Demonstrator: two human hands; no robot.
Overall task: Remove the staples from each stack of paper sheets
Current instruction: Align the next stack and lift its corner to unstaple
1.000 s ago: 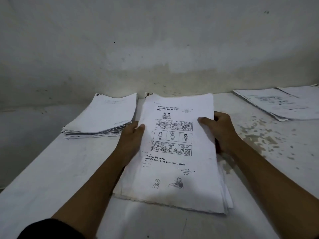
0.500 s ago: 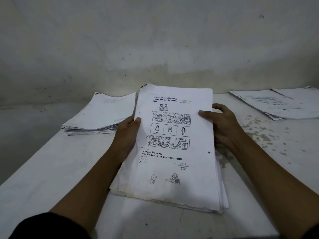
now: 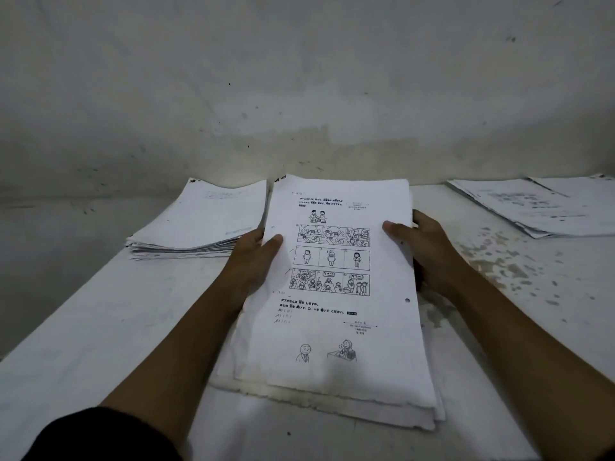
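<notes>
Three paper piles lie on the white table (image 3: 83, 327): the center stack (image 3: 336, 327), its side edges gripped by the left hand (image 3: 254, 261) and right hand (image 3: 426, 254), a second stack (image 3: 203, 224) at ten o'clock, a third pile (image 3: 545, 204) at two o'clock across bare tabletop.

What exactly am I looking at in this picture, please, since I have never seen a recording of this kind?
There is no machine here: a person wears a camera on the head, which looks forward and down at their own two bare hands. The left hand and the right hand each have a grip on one side of the printed stack, thumbs on top of its cartoon worksheet. It sits on a white table. A second pile lies to the left, and more papers lie far right. No staple or tool is visible.
</notes>
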